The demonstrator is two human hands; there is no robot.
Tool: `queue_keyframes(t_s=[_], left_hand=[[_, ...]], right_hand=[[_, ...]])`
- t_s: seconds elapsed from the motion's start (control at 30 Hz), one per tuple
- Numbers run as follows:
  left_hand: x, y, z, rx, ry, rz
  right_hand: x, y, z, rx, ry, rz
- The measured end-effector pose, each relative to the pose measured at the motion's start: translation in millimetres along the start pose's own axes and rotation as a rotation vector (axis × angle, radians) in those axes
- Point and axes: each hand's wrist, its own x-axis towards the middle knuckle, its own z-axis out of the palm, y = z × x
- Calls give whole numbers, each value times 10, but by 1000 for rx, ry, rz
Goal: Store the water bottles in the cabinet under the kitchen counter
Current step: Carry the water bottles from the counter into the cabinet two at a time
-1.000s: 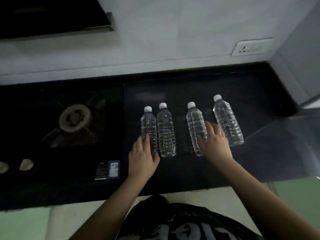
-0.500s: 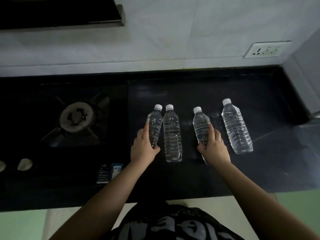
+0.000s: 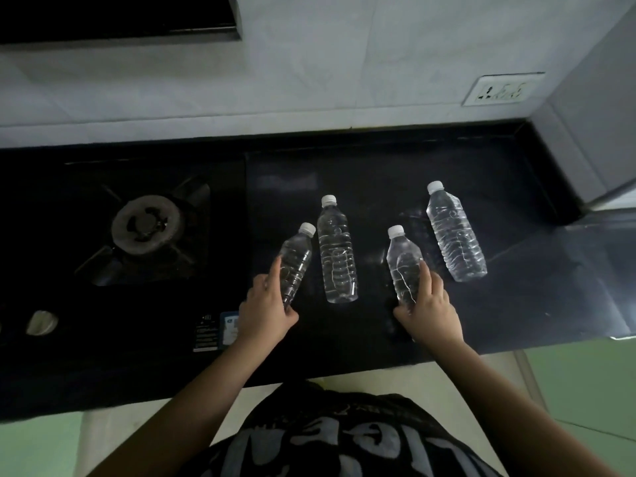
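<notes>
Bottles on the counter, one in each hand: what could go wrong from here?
1. The left hand holds its tilted bottle low, close beside the standing bottle; swinging it out could topple that one.
2. The right hand also holds its bottle near the base; a low grip on thin plastic may slip.
3. With both hands full, opening the cabinet, which is out of view, could be awkward.

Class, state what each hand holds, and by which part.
Left hand grips a clear plastic water bottle by its lower body; right hand likewise grips another.
</notes>
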Motion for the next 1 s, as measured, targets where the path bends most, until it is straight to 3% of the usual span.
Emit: queue_keyframes(t_s=[0.13, 0.33, 0.57, 1.0], left_hand=[[-5, 23, -10, 10, 37, -107], [-14, 46, 40, 83, 111, -108], [-180, 117, 29, 34, 81, -197], [-1998, 336, 447, -282, 176, -253]], right_hand=[[-81, 33, -10, -12, -16, 54], [-98, 45, 33, -11, 24, 101], [-317, 325, 30, -47, 4, 8], [-1258, 1213, -45, 98, -109, -171]])
